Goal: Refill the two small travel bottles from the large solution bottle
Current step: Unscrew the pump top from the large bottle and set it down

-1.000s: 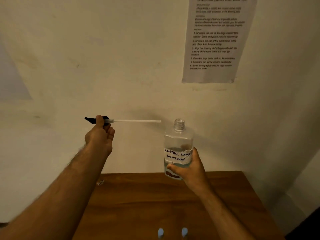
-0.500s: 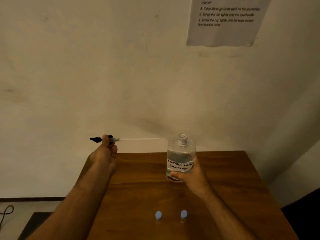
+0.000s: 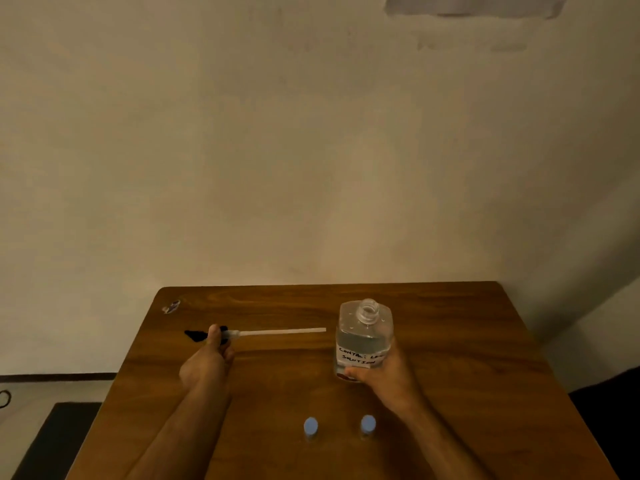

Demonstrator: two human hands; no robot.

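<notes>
table: brown wooden top [image 3: 450, 341] before me, pushed against the wall | wall: plain cream [image 3: 277, 150] | paper: blurred bottom edge [image 3: 474, 5] up high | scrap: small pale bit [image 3: 171, 306] at my table's far-left corner | mat: dark [image 3: 52, 441] on floor, left

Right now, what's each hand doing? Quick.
Left hand: grips the black-topped pump tube, held level above the table.
Right hand: holds the uncapped large solution bottle upright.
</notes>
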